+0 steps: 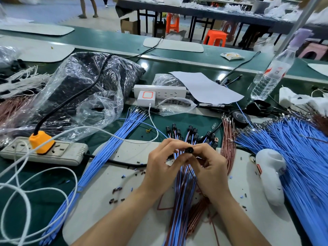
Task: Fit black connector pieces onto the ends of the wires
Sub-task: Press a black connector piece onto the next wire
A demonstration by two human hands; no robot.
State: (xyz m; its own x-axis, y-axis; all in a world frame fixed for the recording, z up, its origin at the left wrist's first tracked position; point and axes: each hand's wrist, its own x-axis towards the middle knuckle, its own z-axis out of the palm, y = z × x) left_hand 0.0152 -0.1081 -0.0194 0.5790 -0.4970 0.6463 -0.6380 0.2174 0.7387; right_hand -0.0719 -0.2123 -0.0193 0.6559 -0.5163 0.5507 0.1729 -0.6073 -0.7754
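worktop [188, 122]: green, across the whole frame
centre: grey mat [124, 157]
left: power strip [44, 153], blue wire bundle [99, 167], plastic bag [79, 82]
right: loose blue wires [301, 157], water bottle [271, 75]

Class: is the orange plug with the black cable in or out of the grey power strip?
In: the orange plug sits flush in a socket of the grey power strip.

I am seeing glossy black plastic on the connector piece [190, 150], smooth sheathing on the wires [179, 183], crinkled shiny film on the bag [79, 89].
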